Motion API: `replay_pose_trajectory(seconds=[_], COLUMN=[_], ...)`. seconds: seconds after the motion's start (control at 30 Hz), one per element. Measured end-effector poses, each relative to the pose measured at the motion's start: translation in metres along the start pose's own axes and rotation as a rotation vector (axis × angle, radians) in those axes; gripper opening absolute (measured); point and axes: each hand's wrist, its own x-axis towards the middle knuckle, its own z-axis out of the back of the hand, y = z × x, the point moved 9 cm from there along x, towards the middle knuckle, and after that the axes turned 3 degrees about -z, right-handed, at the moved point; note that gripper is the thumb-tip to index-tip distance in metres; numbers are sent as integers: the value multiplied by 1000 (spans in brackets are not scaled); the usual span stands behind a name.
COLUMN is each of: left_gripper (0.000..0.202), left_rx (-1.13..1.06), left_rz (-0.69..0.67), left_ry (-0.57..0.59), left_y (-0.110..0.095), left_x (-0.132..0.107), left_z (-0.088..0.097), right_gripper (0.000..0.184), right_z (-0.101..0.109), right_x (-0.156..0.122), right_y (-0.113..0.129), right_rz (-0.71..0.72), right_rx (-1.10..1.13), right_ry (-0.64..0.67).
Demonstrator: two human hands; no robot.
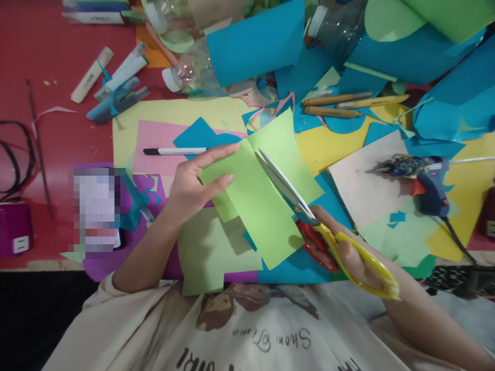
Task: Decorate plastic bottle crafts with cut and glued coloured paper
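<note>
My left hand [193, 180] pinches the left edge of a light green paper sheet [266, 206], held up over the table. My right hand [348, 252] grips scissors [301, 206] with yellow and red handles; the blades point up and left into the green sheet, partly open along a cut. More light green paper [209, 252] lies flat under the held sheet.
Coloured paper sheets and scraps cover the red table [38, 51]. A black-capped white pen [174, 151] lies left of the sheet, a blue glue gun [425, 180] at right, wooden sticks [340, 100] and plastic bottles [185, 72] behind, markers [116, 77] at back left.
</note>
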Motion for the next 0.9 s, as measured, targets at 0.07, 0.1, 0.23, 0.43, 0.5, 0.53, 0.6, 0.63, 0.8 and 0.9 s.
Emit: replay_pose_trajectory(seconds=[0.07, 0.1, 0.23, 0.43, 0.5, 0.53, 0.6, 0.63, 0.8, 0.9], left_gripper=[35, 35, 35, 38, 38, 38, 37, 37, 37, 39], left_rx=[-17, -24, -34, -36, -44, -48, -53, -54, -71, -74], left_rz=[-23, -30, -10, 56, 57, 57, 58, 55, -10, -2], left_ry=[16, 20, 13, 28, 31, 36, 46, 50, 74, 74], left_y=[-2, -3, -1, 3, 2, 2, 2, 2, -1, -1], left_x=[0, 0, 0, -2, -2, -2, -2, -2, -1, -2], left_z=[-1, -1, -1, -5, -6, -7, -8, -9, -11, -11], right_gripper=[67, 65, 63, 62, 63, 63, 63, 63, 66, 65], right_z=[0, 0, 2, -1, -1, -1, -1, -1, -2, -4], right_x=[-1, -1, 2, 7, 8, 8, 9, 10, 13, 14], right_y=[1, 2, 3, 4, 5, 6, 6, 6, 2, 0], right_rz=[13, 23, 38, 6, 3, 4, 5, 3, -9, -17], right_rx=[28, 37, 56, 127, 129, 128, 130, 134, 153, 170], right_ry=[6, 12, 8, 38, 29, 21, 17, 18, 9, 11])
